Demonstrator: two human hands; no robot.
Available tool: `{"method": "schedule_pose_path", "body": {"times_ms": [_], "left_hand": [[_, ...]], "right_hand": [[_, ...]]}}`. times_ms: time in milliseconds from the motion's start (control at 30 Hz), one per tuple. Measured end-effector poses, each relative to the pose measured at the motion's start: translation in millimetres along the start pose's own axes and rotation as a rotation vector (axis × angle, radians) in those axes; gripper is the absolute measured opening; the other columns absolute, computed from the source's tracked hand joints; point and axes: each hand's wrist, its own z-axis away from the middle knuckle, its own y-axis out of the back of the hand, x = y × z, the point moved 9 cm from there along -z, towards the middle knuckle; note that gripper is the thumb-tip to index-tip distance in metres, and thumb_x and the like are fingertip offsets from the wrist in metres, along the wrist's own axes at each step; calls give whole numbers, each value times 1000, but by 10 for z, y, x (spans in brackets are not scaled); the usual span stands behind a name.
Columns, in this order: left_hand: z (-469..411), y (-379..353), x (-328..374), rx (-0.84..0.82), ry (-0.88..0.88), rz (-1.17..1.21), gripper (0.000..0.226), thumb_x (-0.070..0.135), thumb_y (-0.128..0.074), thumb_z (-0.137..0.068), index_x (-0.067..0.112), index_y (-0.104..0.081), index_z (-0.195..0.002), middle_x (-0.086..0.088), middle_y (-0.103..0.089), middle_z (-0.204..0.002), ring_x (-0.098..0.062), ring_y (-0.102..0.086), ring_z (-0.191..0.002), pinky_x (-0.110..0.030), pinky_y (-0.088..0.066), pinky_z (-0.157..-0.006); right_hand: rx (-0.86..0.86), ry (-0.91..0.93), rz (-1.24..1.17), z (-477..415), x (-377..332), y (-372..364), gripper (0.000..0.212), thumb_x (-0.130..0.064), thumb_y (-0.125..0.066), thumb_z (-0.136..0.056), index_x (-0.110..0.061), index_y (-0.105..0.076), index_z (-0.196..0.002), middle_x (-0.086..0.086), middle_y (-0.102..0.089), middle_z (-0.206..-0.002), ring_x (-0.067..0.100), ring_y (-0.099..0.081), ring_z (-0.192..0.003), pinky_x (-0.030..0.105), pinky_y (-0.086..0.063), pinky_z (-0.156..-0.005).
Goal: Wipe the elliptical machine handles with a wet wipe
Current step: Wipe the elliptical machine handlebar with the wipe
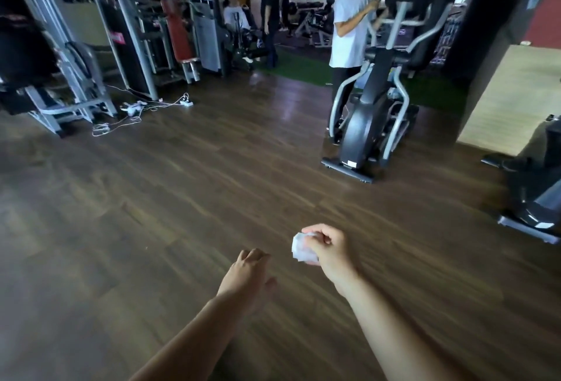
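Note:
A black and silver elliptical machine (pixel 368 119) stands at the upper right, a few steps ahead of me. Its curved silver handles (pixel 426 33) rise beside the dark console. A person in a white shirt (pixel 349 28) stands on it with hands on the far handle. My right hand (pixel 329 245) is held low over the wooden floor, shut on a crumpled white wet wipe (pixel 300 247). Just to its left, my left hand (pixel 247 274) holds nothing, fingers loosely apart and pointing forward.
Weight machines (pixel 91 56) line the left side, with white cables and a power strip (pixel 185 102) on the floor before them. Another black machine (pixel 534 195) sits at the right edge. People stand and sit at the back. A dark pillar (pixel 482 31) rises at the right.

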Motion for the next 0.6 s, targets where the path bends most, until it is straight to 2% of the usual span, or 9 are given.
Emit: {"method": "schedule_pose_path", "body": {"times_ms": [100, 233, 300, 400, 500, 600], "left_hand": [[-540, 228, -393, 21, 75, -14, 42, 37, -52, -89, 28, -60, -129, 9, -55, -133, -18, -43, -129, -36, -51, -97], [-1220, 559, -982, 63, 178, -9, 37, 35, -51, -90, 35, -61, -126, 10, -56, -128, -17, -45, -125, -35, -52, -93], [-1523, 720, -1325, 98, 245, -13, 34, 35, -52, -92, 33, -61, -124, 9, -57, -129, -19, -46, -126, -37, -52, -95], [-1847, 985, -1862, 147, 382, 2, 36, 36, -54, -95, 31, -60, -130, 6, -55, -134, -20, -45, -131, -36, -51, -97], [-1980, 1271, -2450, 192, 537, 42, 46, 38, -54, -97, 33, -52, -142, 5, -51, -142, -19, -39, -138, -34, -49, -96], [-1904, 1553, -3092, 260, 675, 66, 48, 39, -53, -97, 35, -49, -145, 5, -50, -145, -20, -38, -139, -33, -47, -103]], "right_hand": [[-76, 3, -11, -696, -137, -412, 21, -6, -68, -87, -24, -79, -85, -9, -75, -79, -2, -70, -70, 20, -54, -62], [-225, 6, -42, -1594, -363, -1140, 16, -23, -68, -76, -32, -79, -83, -4, -76, -75, 21, -73, -75, 42, -61, -71], [-313, 29, -46, -2039, -499, -1580, 17, -25, -66, -74, -33, -78, -82, -5, -75, -73, 23, -74, -72, 44, -62, -71], [-459, 61, -30, -2618, -735, -2313, 15, -22, -67, -77, -30, -78, -83, -3, -75, -75, 22, -73, -70, 45, -64, -70], [-612, 109, 43, -3019, -974, -3105, 17, -9, -68, -89, -23, -77, -84, -3, -72, -75, 18, -71, -65, 37, -60, -64], [-753, 168, 95, -3167, -1271, -3964, 21, -6, -66, -91, -22, -76, -83, -4, -73, -69, 21, -72, -63, 41, -63, -66]]}}
